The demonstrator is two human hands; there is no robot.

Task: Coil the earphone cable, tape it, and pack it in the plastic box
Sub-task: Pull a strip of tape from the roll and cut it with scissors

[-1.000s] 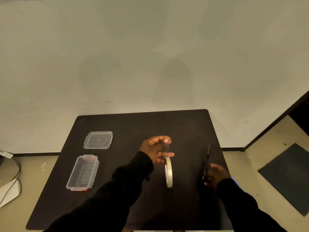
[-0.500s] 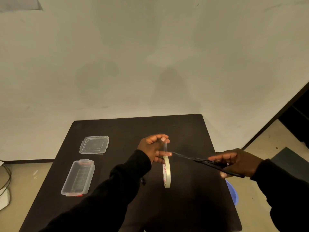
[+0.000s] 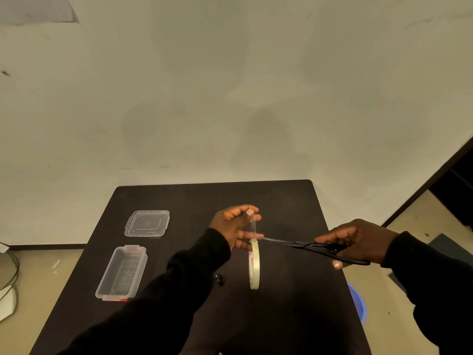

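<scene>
My left hand (image 3: 234, 228) pinches a short strip of clear tape pulled up from a pale tape roll (image 3: 254, 265), which hangs on edge below the fingers, above the black table (image 3: 281, 206). My right hand (image 3: 358, 239) grips black scissors (image 3: 309, 245), whose blades point left and reach the strip just above the roll. A small dark piece, perhaps an earbud (image 3: 219, 278), shows beside my left sleeve; the rest of the cable is hidden. The clear plastic box (image 3: 121, 274) lies open at the table's left, with its lid (image 3: 147, 223) behind it.
A pale wall rises just behind the table. A blue tub (image 3: 357, 303) stands on the floor by the table's right edge. Cables and a white object (image 3: 7, 285) lie on the floor at far left. A dark mat lies at the right.
My right hand lifted the scissors from the table's right side and brought the blades left to the tape strip. My left hand kept holding the strip and the hanging roll.
</scene>
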